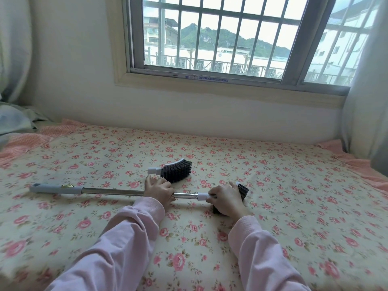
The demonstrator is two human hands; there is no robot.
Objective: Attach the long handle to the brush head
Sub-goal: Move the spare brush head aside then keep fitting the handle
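A long metal handle (111,191) with a grey grip at its left end lies across the flowered bed. My left hand (159,190) is closed around the shaft near its right end. My right hand (227,200) grips a black-bristled brush head (243,191), whose white socket (202,196) meets the tip of the handle. My fingers hide most of this brush head. A second brush head (175,169), white-backed with black bristles, lies loose on the bed just beyond my left hand.
The bed sheet (294,206) spreads wide on all sides. A wall and a barred window (220,38) stand behind the bed. Curtains hang at far left and at the right edge (365,101). Bedding is piled at the far left (14,120).
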